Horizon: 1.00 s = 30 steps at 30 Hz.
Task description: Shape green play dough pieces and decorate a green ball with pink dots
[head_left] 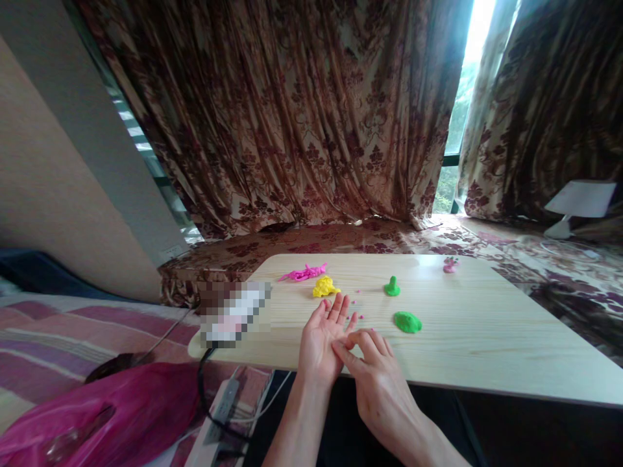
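Note:
Palm up over the front edge of the table, my left hand [321, 337] is open with its fingers spread. My right hand [372, 360] has thumb and fingertips pinched together against the edge of the left palm; whatever may be between them is too small to make out. Just beyond the hands lie tiny pink bits of modelling clay [361, 317]. Yellow clay [325, 287] sits behind the left fingertips, with stringy magenta clay [305, 273] farther back. To the right are a flat green clay piece [407, 322] and a green clay piece with an upright knob [392, 287].
A small pink clay figure [450, 264] stands at the back right of the pale wooden table [506, 337]. A blurred-out device [233, 318] with a black cable is at the left edge. Below it are a power strip [226, 402] and a magenta plastic bag [121, 408].

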Available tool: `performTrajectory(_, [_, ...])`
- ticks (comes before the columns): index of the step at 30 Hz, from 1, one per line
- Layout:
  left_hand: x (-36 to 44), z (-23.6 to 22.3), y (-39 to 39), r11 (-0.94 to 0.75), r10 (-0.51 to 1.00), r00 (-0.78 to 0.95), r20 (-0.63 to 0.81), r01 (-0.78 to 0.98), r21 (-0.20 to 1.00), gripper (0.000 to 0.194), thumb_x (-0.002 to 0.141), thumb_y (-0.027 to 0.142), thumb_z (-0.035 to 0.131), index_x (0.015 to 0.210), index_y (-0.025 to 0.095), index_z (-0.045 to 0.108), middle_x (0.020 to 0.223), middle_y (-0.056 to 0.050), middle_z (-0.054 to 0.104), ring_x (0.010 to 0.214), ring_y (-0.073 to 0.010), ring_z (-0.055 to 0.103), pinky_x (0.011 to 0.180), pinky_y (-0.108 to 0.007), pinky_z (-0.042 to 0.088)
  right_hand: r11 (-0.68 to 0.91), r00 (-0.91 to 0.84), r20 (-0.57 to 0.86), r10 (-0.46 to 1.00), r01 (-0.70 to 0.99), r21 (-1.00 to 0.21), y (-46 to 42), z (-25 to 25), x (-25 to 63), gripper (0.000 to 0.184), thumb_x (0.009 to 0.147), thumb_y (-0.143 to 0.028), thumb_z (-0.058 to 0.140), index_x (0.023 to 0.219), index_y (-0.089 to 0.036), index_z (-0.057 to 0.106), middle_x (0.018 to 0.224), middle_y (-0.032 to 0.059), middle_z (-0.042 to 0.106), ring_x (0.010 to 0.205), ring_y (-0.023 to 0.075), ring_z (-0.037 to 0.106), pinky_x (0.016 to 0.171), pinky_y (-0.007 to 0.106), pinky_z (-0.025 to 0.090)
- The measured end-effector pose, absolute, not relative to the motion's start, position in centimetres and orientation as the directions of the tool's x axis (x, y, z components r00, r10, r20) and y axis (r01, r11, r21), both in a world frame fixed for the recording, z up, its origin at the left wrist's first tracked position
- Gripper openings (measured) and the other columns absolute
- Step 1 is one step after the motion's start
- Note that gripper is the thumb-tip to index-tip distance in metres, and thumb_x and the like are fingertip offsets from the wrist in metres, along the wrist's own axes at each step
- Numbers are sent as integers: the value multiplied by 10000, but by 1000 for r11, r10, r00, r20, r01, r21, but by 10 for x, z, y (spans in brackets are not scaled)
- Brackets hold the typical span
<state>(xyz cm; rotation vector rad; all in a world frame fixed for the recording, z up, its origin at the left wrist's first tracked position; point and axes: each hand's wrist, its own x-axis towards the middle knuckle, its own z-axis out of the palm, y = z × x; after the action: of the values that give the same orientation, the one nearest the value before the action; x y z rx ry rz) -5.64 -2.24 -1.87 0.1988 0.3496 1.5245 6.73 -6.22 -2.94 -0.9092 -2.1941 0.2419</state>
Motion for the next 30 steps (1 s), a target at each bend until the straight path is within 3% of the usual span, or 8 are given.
performTrajectory(5, [-53,-16,-23,56,995,21,-101,-930,362,37,812,186,504,798,181,538,1145,-74,554,1155,-223,486,942,-419,412,731,-455,575,680,484,-481,-52,-19,67,467,749,5,440,1101,-256,600,969,62,543,945,221,454,818,376,403])
performTrajectory(9, [-53,-13,-22,68,992,18,-122,-904,423,20,795,189,535,789,170,538,1090,-87,578,1098,-215,531,896,-351,453,735,-468,567,678,420,-532,-41,-11,64,199,820,-99,493,877,-210,648,875,45,591,860,187,515,787,323,419])
performTrajectory(12, [-63,-13,-20,59,988,-12,-153,-891,449,22,789,185,545,784,165,539,998,-84,607,1002,-205,584,832,-333,490,693,-485,495,721,519,-500,-17,-9,65,116,822,-167,529,802,-203,637,826,14,625,798,152,558,753,263,422])
performTrajectory(18, [-91,-22,-19,-70,940,-264,-218,-772,632,19,777,166,569,763,161,558,726,-22,602,691,-124,614,694,-284,525,556,-378,433,818,711,-430,53,-18,83,165,781,-124,503,798,-172,660,822,57,666,806,182,592,722,269,406])
performTrajectory(23, [-81,-27,-21,-47,947,-258,-191,-701,712,72,709,177,657,729,141,598,689,-15,597,638,-109,591,628,-243,501,558,-400,411,819,722,-409,61,-17,92,226,714,-64,519,822,-173,684,891,72,675,829,197,607,724,278,415])
performTrajectory(26, [-67,-28,-23,-23,962,-218,-164,-666,746,123,672,212,698,733,134,625,688,-11,605,631,-102,580,599,-225,475,589,-407,446,797,686,-427,41,-7,90,252,789,-104,474,924,-196,666,966,50,655,838,167,605,742,263,424])
performTrajectory(30, [-51,-27,-27,6,980,-149,-130,-634,773,146,663,241,706,730,123,651,693,-26,625,658,-110,577,604,-227,452,668,-429,515,742,541,-511,9,6,83,214,845,-183,482,989,-222,635,900,12,644,799,125,600,714,218,441])
